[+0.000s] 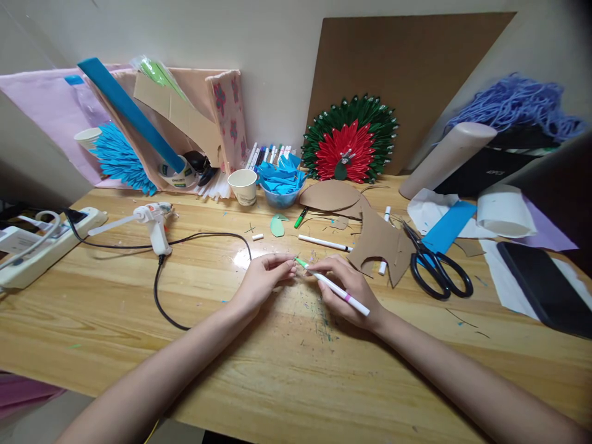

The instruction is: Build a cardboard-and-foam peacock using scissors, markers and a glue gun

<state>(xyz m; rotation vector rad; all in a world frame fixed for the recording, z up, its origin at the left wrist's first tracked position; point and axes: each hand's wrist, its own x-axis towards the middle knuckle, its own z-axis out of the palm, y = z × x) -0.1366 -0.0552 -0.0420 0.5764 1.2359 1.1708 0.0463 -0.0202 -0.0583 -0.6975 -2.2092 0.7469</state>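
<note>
Right hand (349, 288): fingers pinching green-tipped marker (337, 290), pointing toward ten o'clock. Left hand (264, 280): fingers pressed together; any contents too small to tell.

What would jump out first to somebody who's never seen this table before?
Probably the red and green fan-shaped decoration, standing at the back in front of a large brown board. Next might come the bright blue: a spiky piece at back left and a clear tub of blue pieces near the back middle. Nearer, at centre, the right hand holds a white marker, its green tip close to the left hand.
</note>
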